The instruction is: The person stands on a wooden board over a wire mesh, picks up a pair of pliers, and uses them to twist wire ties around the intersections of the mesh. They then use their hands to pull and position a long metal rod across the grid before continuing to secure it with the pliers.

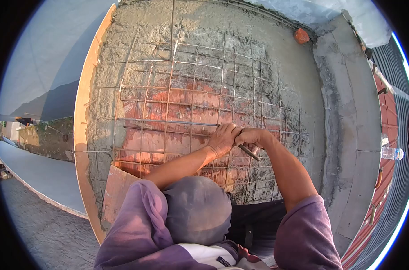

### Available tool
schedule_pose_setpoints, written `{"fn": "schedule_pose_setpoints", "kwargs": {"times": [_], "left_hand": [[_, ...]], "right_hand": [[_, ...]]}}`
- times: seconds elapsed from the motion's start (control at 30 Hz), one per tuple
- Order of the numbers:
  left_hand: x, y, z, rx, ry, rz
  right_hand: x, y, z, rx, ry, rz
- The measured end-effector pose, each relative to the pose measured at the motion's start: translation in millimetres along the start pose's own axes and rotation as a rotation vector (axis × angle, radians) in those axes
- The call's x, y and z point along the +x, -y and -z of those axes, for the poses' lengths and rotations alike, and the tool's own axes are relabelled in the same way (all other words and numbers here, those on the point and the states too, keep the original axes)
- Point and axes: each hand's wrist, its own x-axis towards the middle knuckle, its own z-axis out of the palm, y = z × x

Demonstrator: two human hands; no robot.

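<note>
In the head view, a grid of thin, rusty steel bars [167,101] lies over wet grey concrete and a reddish sheet [179,96]. My left hand [224,139] is closed around a long steel bar [182,123] near a crossing in the grid. Right beside it, my right hand [254,136] is closed on a short tool with a dark, rod-like handle [248,152]. The handle points down and to the right; the tool's working end is hidden by my fingers. Both hands are close together, just above the bars.
A wooden formwork board [81,130] edges the left side, and a grey concrete ledge [348,108] runs along the right. A reddish brick piece [301,36] sits at the upper right. Beyond the ledge lies a clear plastic bottle [392,153]. A loose board [116,189] lies lower left.
</note>
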Motion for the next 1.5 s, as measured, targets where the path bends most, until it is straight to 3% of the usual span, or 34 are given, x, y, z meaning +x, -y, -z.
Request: {"fn": "schedule_pose_setpoints", "kwargs": {"times": [0.1, 0.13, 0.23, 0.27, 0.37, 0.4, 0.5, 0.53, 0.63, 0.67, 0.77, 0.8, 0.93, 1.03, 1.07, 1.13, 1.17, 1.2, 1.27, 1.3, 1.37, 1.4, 1.47, 1.5], "left_hand": [[21.6, 11.4, -22.8, -0.055, 0.200, 0.029], [29.9, 2.8, -7.8, -0.047, 0.274, 0.062], [66.6, 10.6, 9.0, -0.015, 0.547, 0.155], [73.9, 10.9, 9.6, -0.004, 0.648, 0.183], [42.2, 6.8, -2.2, -0.080, -0.005, -0.047], [30.5, -9.8, 9.0, 0.004, -0.103, -0.164], [18.2, -4.1, -36.8, 0.099, 0.030, -0.196], [27.1, -3.0, -34.5, 0.072, 0.169, -0.123], [66.1, -7.0, -1.1, -0.155, 0.466, 0.062], [76.3, -7.3, 18.8, -0.274, 0.480, 0.089], [70.1, -11.2, 19.8, -0.269, 0.515, 0.090], [56.3, -10.7, -0.7, -0.188, 0.296, 0.026], [24.0, -30.5, -11.1, -0.052, 0.049, -0.015], [39.7, -11.2, -32.4, 0.000, 0.189, 0.008], [47.7, -7.4, -32.1, -0.008, 0.288, 0.001], [61.6, -7.6, -13.4, -0.032, 0.501, -0.004], [68.5, -4.9, -2.8, -0.125, 0.477, -0.006], [80.6, -1.6, 9.7, -0.217, 0.449, -0.012], [89.1, 12.6, 11.3, -0.310, 0.470, -0.115], [87.5, 12.0, 4.2, -0.249, 0.469, -0.062], [76.4, 0.4, -10.1, -0.126, 0.466, 0.039], [58.5, -3.5, -12.8, -0.077, 0.180, -0.099], [38.2, -13.9, -17.2, -0.012, 0.162, -0.133], [33.3, -16.8, -18.8, 0.025, 0.146, -0.151]], "right_hand": [[-15.5, -4.2, 10.5, 0.191, -0.003, 0.123], [-35.4, 8.1, 8.7, -0.021, -0.144, 0.124], [-66.0, 10.2, -39.9, -1.381, -1.003, 0.054], [-55.4, 11.5, -36.7, -1.350, -0.993, 0.003], [-23.5, -15.8, -11.2, -0.948, -0.657, 0.154], [-63.1, 14.8, 1.0, -0.454, -0.228, -0.066], [-51.8, -0.7, 7.3, -0.171, -0.008, -0.081], [-64.8, 7.9, 3.3, -0.321, -0.082, -0.098], [-41.9, -25.7, -31.5, -1.431, -1.109, 0.279], [-46.8, -22.9, -34.5, -1.680, -1.376, 0.354], [-40.1, -18.3, -32.8, -1.382, -1.026, 0.218], [-40.5, -15.5, -30.9, -1.269, -0.986, 0.188], [-30.5, -22.0, -8.5, -0.889, -0.675, 0.222], [-24.6, -20.6, 11.8, -0.280, -0.058, -0.138], [-25.4, -24.8, 13.3, -0.124, 0.062, -0.093], [-48.7, -14.2, -3.7, -0.615, -0.404, 0.106], [-55.9, -13.0, -18.1, -0.852, -0.633, 0.209], [-49.0, -16.5, -39.6, -1.174, -1.067, 0.199], [-49.9, -14.7, -36.3, -1.394, -1.094, 0.272], [-50.0, -12.9, -35.4, -1.501, -1.109, 0.313], [-44.8, -14.9, -35.0, -1.204, -0.960, 0.202], [-44.0, -15.0, -26.7, -1.076, -0.852, 0.190], [-27.8, -31.5, -7.6, -0.932, -0.588, 0.260], [-34.6, -27.3, -4.7, -0.656, -0.407, 0.152]]}}
